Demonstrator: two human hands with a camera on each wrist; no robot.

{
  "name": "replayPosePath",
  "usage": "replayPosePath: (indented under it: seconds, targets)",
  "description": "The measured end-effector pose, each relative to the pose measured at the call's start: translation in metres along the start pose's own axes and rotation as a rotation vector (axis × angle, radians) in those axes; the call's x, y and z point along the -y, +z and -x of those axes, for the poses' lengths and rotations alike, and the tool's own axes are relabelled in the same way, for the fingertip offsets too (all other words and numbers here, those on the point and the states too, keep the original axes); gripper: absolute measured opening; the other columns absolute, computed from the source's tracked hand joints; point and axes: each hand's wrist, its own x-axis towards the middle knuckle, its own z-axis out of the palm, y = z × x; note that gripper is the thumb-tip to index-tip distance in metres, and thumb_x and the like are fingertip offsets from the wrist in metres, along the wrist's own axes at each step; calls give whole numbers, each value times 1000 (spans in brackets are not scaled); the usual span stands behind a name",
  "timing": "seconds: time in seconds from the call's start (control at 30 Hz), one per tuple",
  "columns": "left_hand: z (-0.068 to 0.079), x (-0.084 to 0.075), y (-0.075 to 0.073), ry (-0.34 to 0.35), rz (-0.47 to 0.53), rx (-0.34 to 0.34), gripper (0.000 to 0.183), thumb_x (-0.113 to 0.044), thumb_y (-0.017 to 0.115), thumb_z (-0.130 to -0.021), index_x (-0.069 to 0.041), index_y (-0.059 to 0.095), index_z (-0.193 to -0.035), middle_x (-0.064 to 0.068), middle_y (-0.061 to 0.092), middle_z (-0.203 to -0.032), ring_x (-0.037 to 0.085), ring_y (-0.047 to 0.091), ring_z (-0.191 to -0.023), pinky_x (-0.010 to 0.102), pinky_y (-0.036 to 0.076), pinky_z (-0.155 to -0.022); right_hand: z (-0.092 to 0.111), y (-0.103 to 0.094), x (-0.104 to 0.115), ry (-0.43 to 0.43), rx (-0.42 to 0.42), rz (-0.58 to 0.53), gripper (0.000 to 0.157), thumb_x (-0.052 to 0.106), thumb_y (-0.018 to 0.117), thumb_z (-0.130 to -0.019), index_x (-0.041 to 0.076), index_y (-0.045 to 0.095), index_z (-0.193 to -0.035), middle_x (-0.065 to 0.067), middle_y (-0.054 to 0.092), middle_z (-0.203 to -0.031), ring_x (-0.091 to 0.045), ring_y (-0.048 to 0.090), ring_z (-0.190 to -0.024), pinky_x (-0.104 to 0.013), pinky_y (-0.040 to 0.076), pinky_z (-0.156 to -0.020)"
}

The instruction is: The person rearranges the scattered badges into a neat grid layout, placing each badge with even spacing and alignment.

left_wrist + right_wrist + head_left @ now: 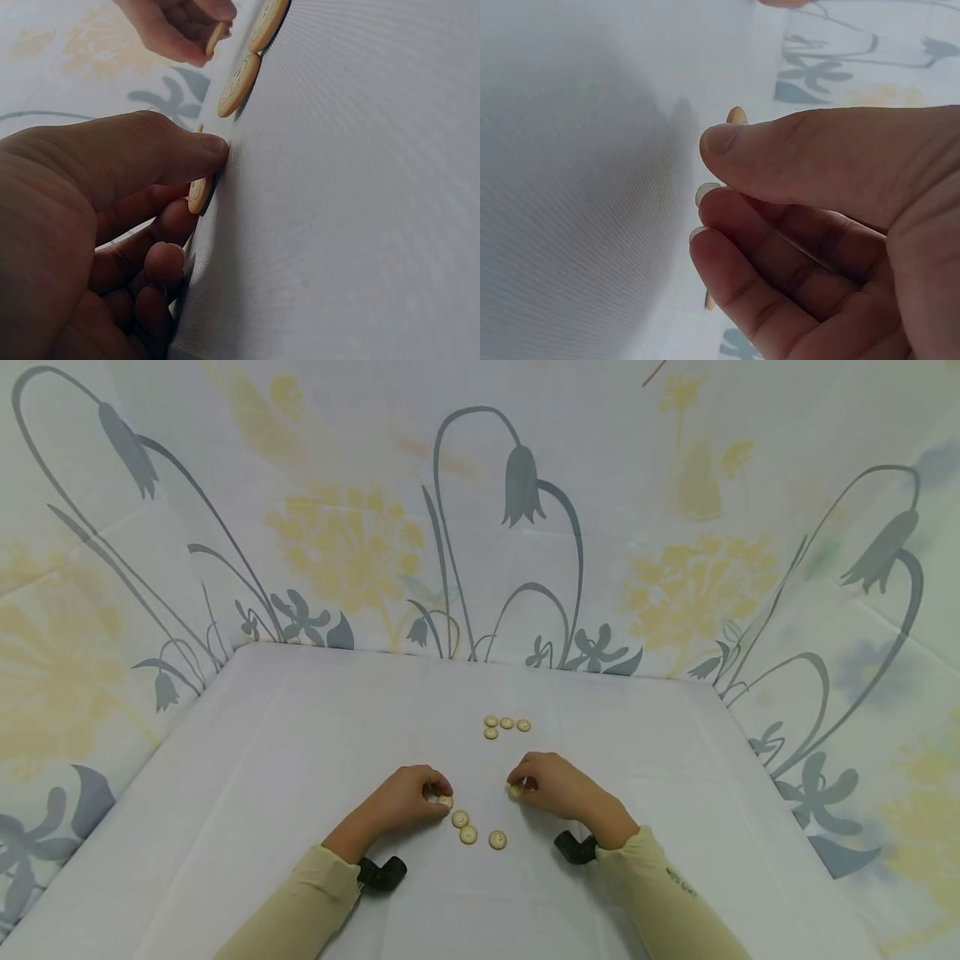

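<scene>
Pale wooden buttons lie on the white-covered table. My left hand (405,797) is at the left end of the near buttons, thumb and fingers on a button (445,802) down at the cloth. The left wrist view shows that button (198,196) partly hidden by the thumb. To the right, my right hand (558,787) pinches another button (515,790) between thumb and fingers, and the left wrist view shows this button (217,37) edge-on. Only its rim (737,115) peeks past the thumb in the right wrist view.
Three loose buttons lie between the hands and nearer me: one (461,819), a second (468,835) touching it, and a third (497,840) to the right. Farther back, a row of three buttons (507,723) has one button (491,733) below its left end. Flower-printed cloth (480,568) hangs behind.
</scene>
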Motion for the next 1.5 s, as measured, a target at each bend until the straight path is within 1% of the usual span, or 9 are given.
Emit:
replayPosePath:
  seconds: [0.1, 0.33, 0.53, 0.67, 0.87, 1.0, 1.23, 1.4, 1.5]
  targets:
    - [0, 0, 0, 3, -5, 0, 15, -18, 76, -81, -15, 72, -95, -6, 63, -86, 9, 51, -77, 26, 43, -70, -3, 0, -2, 10, -10, 5, 18, 7, 70, -85, 9, 75, -102, 2, 66, -92, -8, 57, -79, -24, 48, -73]
    - [1, -2, -1, -5, 2, 1, 15, -18, 76, -81, -15, 72, -95, -6, 63, -86, 9, 52, -77, 26, 43, -70, -9, -1, -5, 16, -25, 12, 18, 8, 69, -87, 7, 74, -104, 1, 65, -89, -8, 54, -75, -24, 46, -69]
    - [2, -4, -2, -4, 3, -1, 15, -18, 76, -81, -14, 72, -95, -6, 63, -86, 9, 51, -77, 26, 43, -70, -17, -2, -8, 45, -30, 24, 20, 9, 69, -87, 7, 73, -106, 0, 66, -91, -8, 54, -76, -25, 46, -70]
    - [3, -5, -2, -8, 10, 2, 14, -17, 76, -82, -14, 72, -95, -6, 63, -87, 9, 51, -78, 26, 43, -70, -22, -1, -11, 39, -50, 40, 20, 9, 70, -86, 7, 73, -106, -1, 68, -93, -10, 56, -77, -25, 47, -71]
    - [2, -5, -2, -12, 2, 2, 14, -18, 76, -82, -15, 72, -95, -7, 63, -87, 9, 51, -77, 25, 43, -70, -29, -1, -14, 24, -77, 61, 20, 8, 70, -85, 6, 74, -105, -2, 70, -92, -12, 58, -77, -27, 47, -72]
    - [2, -5, -2, -7, -3, 1, 14, -18, 76, -81, -15, 72, -95, -6, 63, -87, 9, 51, -76, 25, 43, -69, -33, -1, -15, 53, -80, 51, 21, 6, 69, -84, 7, 74, -105, -3, 70, -94, -13, 59, -79, -29, 48, -73]
    - [2, -6, -3, -19, 7, -4, 14, -18, 76, -81, -15, 72, -94, -7, 63, -86, 9, 52, -77, 26, 43, -70, -39, -2, -15, 106, -73, 30, 23, 5, 67, -84, 7, 74, -105, -3, 70, -96, -13, 60, -82, -30, 49, -75]
    - [2, -5, -3, -17, 12, -2, 14, -18, 76, -81, -15, 72, -94, -7, 63, -86, 9, 52, -77, 25, 43, -70, -44, -2, -17, 127, -71, 20, 22, 6, 68, -85, 6, 74, -106, -4, 69, -95, -13, 60, -81, -30, 49, -73]
    - [2, -4, -2, -7, 6, -4, 14, -18, 76, -81, -15, 72, -94, -6, 64, -87, 9, 52, -77, 26, 44, -71, -47, -2, -17, 156, -75, 19, 21, 9, 68, -86, 5, 73, -107, -5, 69, -94, -14, 60, -81, -29, 49, -71]
